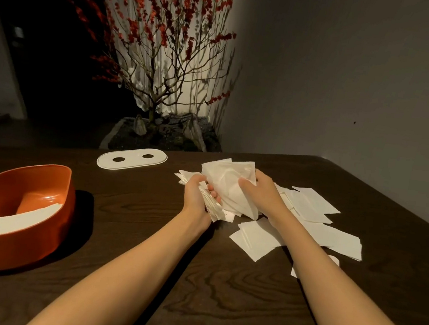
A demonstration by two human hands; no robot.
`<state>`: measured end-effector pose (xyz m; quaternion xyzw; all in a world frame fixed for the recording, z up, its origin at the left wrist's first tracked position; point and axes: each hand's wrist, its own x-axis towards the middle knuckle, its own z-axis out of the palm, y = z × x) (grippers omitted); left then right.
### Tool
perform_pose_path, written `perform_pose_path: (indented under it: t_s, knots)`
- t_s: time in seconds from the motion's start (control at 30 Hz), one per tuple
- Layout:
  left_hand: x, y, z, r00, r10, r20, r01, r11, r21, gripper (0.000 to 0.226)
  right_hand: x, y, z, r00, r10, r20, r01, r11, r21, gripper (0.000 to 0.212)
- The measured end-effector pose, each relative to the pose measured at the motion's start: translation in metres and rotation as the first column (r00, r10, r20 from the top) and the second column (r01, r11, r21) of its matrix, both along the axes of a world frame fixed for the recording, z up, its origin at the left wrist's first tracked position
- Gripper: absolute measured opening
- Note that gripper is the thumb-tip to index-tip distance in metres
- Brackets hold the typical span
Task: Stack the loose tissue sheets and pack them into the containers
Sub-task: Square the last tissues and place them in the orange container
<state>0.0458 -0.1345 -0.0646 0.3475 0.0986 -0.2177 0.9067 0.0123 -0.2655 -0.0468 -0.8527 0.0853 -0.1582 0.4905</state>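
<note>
Gripping a tissue bundle (224,188), left hand (197,195) and right hand (264,194) curl round it above the dark wooden table (142,235); loose sheets (309,225) lie right of the fingers, orange container (16,211) far left, grey wall (358,72) beyond.

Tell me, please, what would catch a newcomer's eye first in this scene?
Probably the orange container at the near left of the dark wooden table, with white tissue already lying in it. Next, the left hand and right hand gripping a tissue bundle above the loose tissue sheets scattered to the right. Behind stands a lit red-blossomed tree.
</note>
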Motion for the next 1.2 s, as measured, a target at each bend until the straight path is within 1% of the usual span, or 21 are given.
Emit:
perform_pose_path:
  t_s: [0.17,0.3,0.33,0.43,0.53,0.57,0.63,0.7,0.77,0.83,0.9,0.97,1.03,1.07,1.13,1.17,1.2]
  knots:
    - [-0.003,0.004,-0.001,0.996,-0.009,0.084,0.009,1.0,-0.006,0.026,-0.009,0.002,0.003,0.999,-0.01,-0.054,0.014,0.996,0.084,0.03]
    - [-0.008,0.004,-0.001,0.988,0.017,0.151,-0.034,0.993,0.111,0.022,-0.013,0.003,0.003,0.996,-0.012,-0.088,0.023,0.992,0.125,0.016]
    - [-0.009,0.003,-0.003,0.987,0.015,0.163,-0.038,0.989,0.14,0.023,-0.013,0.005,0.004,0.994,-0.022,-0.109,0.038,0.989,0.146,0.016]
    - [-0.01,0.002,-0.002,0.975,0.024,0.222,-0.067,0.98,0.187,0.024,-0.012,0.007,0.006,0.981,-0.075,-0.18,0.108,0.977,0.182,0.028]
    - [-0.01,0.002,0.001,0.958,0.051,0.281,-0.113,0.971,0.209,0.023,-0.012,0.008,0.01,0.969,-0.082,-0.232,0.132,0.969,0.209,0.045]
    - [-0.008,0.003,0.002,0.959,0.058,0.278,-0.116,0.973,0.198,0.022,-0.011,0.007,0.01,0.97,-0.084,-0.228,0.133,0.968,0.212,0.049]
    - [-0.004,0.005,0.003,0.964,0.077,0.253,-0.116,0.983,0.145,0.017,-0.011,0.005,0.01,0.976,-0.101,-0.194,0.144,0.964,0.225,0.046]
    - [0.0,0.01,0.004,0.962,0.088,0.259,-0.134,0.977,0.166,0.017,-0.01,0.003,0.009,0.985,-0.115,-0.132,0.149,0.945,0.29,0.04]
    - [0.002,0.015,0.004,0.954,0.098,0.282,-0.157,0.968,0.197,0.022,-0.008,0.0,0.007,0.99,-0.12,-0.074,0.139,0.924,0.357,0.032]
    - [0.003,0.02,0.003,0.963,0.056,0.262,-0.111,0.973,0.201,0.025,-0.008,0.001,0.008,0.991,-0.12,-0.059,0.133,0.914,0.382,0.035]
    - [0.003,0.023,0.004,0.974,-0.005,0.226,-0.035,0.984,0.176,0.019,-0.007,0.001,0.009,0.99,-0.126,-0.067,0.142,0.895,0.423,0.038]
    - [0.003,0.023,0.004,0.973,-0.051,0.224,0.017,0.989,0.15,0.018,-0.007,0.002,0.011,0.989,-0.12,-0.082,0.145,0.857,0.494,0.036]
    - [0.004,0.025,0.002,0.968,-0.079,0.238,0.051,0.991,0.122,0.024,-0.008,0.002,0.012,0.993,-0.079,-0.086,0.115,0.797,0.593,0.037]
    - [0.006,0.026,0.001,0.968,-0.089,0.235,0.061,0.99,0.125,0.024,-0.009,0.001,0.012,0.996,-0.044,-0.077,0.085,0.739,0.668,0.037]
    - [0.008,0.025,-0.001,0.969,-0.127,0.213,0.1,0.986,0.137,0.024,-0.012,-0.002,0.01,0.999,0.031,-0.044,0.018,0.578,0.816,0.032]
    - [0.008,0.025,-0.002,0.968,-0.149,0.201,0.125,0.984,0.128,0.027,-0.012,-0.003,0.008,0.997,0.068,-0.027,-0.012,0.511,0.859,0.029]
    - [0.008,0.025,-0.002,0.966,-0.171,0.192,0.151,0.982,0.113,0.028,-0.013,-0.004,0.007,0.995,0.101,-0.012,-0.037,0.465,0.884,0.028]
